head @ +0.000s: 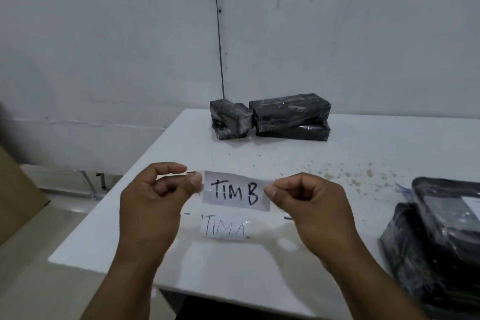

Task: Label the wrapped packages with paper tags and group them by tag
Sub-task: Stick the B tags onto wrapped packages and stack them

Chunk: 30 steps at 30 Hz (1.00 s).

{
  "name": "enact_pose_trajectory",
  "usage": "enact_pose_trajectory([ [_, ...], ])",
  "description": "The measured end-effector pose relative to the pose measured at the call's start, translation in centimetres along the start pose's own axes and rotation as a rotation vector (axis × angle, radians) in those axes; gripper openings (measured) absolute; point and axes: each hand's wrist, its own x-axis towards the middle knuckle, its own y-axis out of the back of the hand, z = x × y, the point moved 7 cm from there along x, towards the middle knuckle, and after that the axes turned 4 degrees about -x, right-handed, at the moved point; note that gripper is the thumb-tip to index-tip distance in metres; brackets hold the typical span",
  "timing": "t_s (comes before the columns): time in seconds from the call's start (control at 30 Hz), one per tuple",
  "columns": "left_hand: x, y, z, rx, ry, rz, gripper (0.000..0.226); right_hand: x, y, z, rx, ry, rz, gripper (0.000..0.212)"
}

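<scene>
A white paper tag reading "TIM B" (235,191) hangs above the white table (363,153), stuck on a strip of clear tape. My left hand (158,189) pinches the strip's left end and my right hand (306,197) pinches its right end. Under it, a second tag reading "TIM A" (224,227) lies flat on the table under clear tape. Black wrapped packages stand at the table's far side: a small one (230,121) and two long ones stacked (291,117). More black wrapped packages (439,236) are piled at the right edge.
A grey wall with a thin black cable (219,34) rises behind the table. A brown cardboard sheet (18,197) leans at the left, beyond the table's left edge. Brown specks dot the tabletop on the right.
</scene>
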Motion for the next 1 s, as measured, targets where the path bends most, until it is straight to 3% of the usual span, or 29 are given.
enact_pose_trajectory([
  [0.3,4.0,-4.8,1.1,-0.041,-0.084,-0.006,0.049,4.8,0.9,-0.5,0.05,0.013,0.17,0.008],
  [0.47,7.4,-7.7,0.2,0.097,-0.154,-0.003,0.033,7.8,1.8,1.3,0.3,-0.119,0.381,0.012],
  [0.57,9.7,-11.6,-0.8,0.288,-0.192,-0.126,0.037,9.1,1.8,2.1,0.453,-0.184,0.421,0.01],
  [0.77,14.0,-19.9,-2.6,0.873,-0.408,-0.263,0.097,10.2,2.1,3.9,0.546,-0.238,0.462,0.012],
  [0.87,16.5,-23.3,-4.0,1.098,-0.409,-0.333,0.12,10.5,2.3,5.1,0.587,-0.291,0.452,0.011],
  [1.0,19.2,-25.9,-5.6,1.324,-0.375,-0.442,0.134,10.8,2.3,6.4,0.706,-0.381,0.42,0.013],
])
